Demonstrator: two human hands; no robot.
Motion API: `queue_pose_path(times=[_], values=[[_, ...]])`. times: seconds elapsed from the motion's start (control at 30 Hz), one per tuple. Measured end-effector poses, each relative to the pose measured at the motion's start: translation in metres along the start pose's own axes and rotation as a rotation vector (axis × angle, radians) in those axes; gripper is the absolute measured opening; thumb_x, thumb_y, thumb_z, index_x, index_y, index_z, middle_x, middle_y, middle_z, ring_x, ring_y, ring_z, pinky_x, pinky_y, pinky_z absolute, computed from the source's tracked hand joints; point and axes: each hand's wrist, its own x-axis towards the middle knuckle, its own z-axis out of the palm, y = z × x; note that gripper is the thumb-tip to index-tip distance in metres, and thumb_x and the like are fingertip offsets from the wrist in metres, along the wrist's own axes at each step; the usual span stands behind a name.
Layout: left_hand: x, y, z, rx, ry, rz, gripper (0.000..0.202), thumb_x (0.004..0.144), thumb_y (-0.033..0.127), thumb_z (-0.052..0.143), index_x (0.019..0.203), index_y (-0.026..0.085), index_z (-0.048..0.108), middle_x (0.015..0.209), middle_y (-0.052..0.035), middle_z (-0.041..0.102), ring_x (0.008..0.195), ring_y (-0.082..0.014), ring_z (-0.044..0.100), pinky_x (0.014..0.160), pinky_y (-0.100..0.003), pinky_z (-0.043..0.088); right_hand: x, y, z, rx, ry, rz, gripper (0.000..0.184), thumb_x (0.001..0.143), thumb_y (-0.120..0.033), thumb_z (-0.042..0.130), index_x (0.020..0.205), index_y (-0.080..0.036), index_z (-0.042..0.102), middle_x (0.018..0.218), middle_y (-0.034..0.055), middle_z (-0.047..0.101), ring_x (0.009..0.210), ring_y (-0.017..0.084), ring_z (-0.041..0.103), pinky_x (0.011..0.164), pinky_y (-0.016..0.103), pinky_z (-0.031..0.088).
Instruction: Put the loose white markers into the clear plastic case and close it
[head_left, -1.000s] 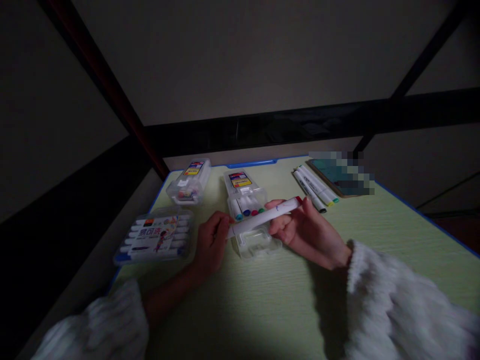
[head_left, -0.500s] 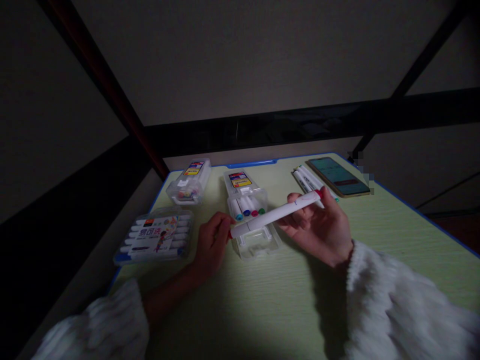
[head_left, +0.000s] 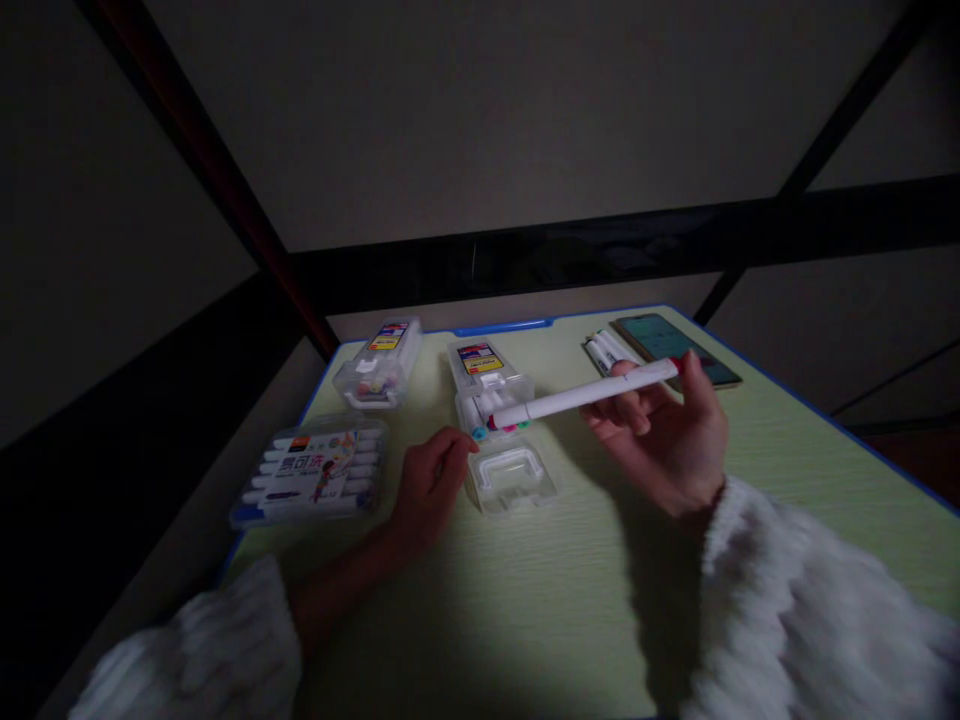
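Note:
My right hand (head_left: 660, 430) holds a white marker (head_left: 585, 394) with red ends in a pinch near its right end. The marker slants up to the right, above the table. Its left end hangs over an open clear plastic pen box (head_left: 480, 362) with a yellow and red label. Coloured marker ends show inside that box, and its clear lid flap (head_left: 514, 482) is folded down toward me. My left hand (head_left: 429, 488) is left of the flap, its fingers curled together and nothing visible in them.
A closed clear pen box (head_left: 390, 355) stands at the back left. Nearer on the left lies a flat clear case of markers (head_left: 311, 472) with a printed label. At the back right, several white markers (head_left: 606, 350) lie beside a phone (head_left: 675, 345). Blue edging runs round the pale green tabletop (head_left: 525, 610).
The marker has come out of my left hand and moved right and slightly up with my right hand. My left hand stays almost in place. Both lie-flat cases are unmoved.

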Motion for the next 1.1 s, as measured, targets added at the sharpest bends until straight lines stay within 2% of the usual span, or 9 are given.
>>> queue_pose_path(times=[0.2,0.33,0.5,0.57,0.83,1.1], values=[[0.0003,0.002,0.0,0.041,-0.061,0.016,0.028,0.087,0.03,0.039,0.072,0.014,0.056,0.045,0.0072,0.036,0.04,-0.0072,0.032,0.043,-0.019,0.023,0.0006,0.003,0.0012,-0.045,-0.006,-0.028,0.039,0.08,-0.054,0.048,0.073,-0.022,0.069,0.044,-0.0042,0.043,0.045,0.008,0.041,0.05,0.025,0.041],[0.0006,0.0051,-0.0004,0.064,-0.104,0.055,0.026,0.086,0.028,0.039,0.071,0.014,0.055,0.047,0.0068,0.038,0.042,-0.0072,0.035,0.045,-0.019,0.026,-0.0004,0.0031,0.004,-0.046,0.04,0.002,0.037,0.077,-0.054,0.051,0.072,-0.022,0.069,0.046,-0.0032,0.047,0.046,0.009,0.044,0.05,0.025,0.041],[0.001,0.0071,0.0007,0.126,-0.197,0.077,0.024,0.084,0.024,0.04,0.066,0.014,0.053,0.05,0.005,0.042,0.045,-0.0077,0.038,0.046,-0.018,0.028,-0.0019,0.0021,0.0057,-0.025,0.028,0.033,0.034,0.075,-0.052,0.054,0.073,-0.021,0.069,0.049,-0.003,0.051,0.048,0.008,0.047,0.051,0.023,0.042],[0.001,0.0069,0.0012,0.18,-0.218,0.126,0.023,0.083,0.021,0.041,0.065,0.014,0.052,0.053,0.0038,0.045,0.047,-0.0081,0.04,0.047,-0.018,0.029,-0.0024,0.0018,0.0062,-0.015,0.025,0.048,0.033,0.075,-0.05,0.055,0.072,-0.02,0.069,0.05,-0.0026,0.053,0.048,0.008,0.048,0.052,0.023,0.042],[-0.0022,0.0061,0.0015,0.373,-0.231,0.465,0.021,0.085,0.012,0.041,0.069,0.014,0.053,0.062,-0.0005,0.049,0.058,-0.0117,0.045,0.055,-0.021,0.035,-0.0033,0.0022,0.0084,-0.025,0.042,0.065,0.031,0.074,-0.048,0.056,0.073,-0.02,0.069,0.05,-0.0019,0.054,0.047,0.009,0.048,0.049,0.023,0.041],[-0.0048,0.0067,0.0015,0.493,-0.273,0.592,0.024,0.087,0.013,0.039,0.07,0.013,0.055,0.065,-0.0031,0.051,0.061,-0.0138,0.046,0.057,-0.024,0.037,-0.0046,0.005,0.006,-0.04,-0.068,0.05,0.03,0.075,-0.045,0.056,0.079,-0.019,0.07,0.056,-0.001,0.06,0.049,0.008,0.051,0.051,0.023,0.042]])
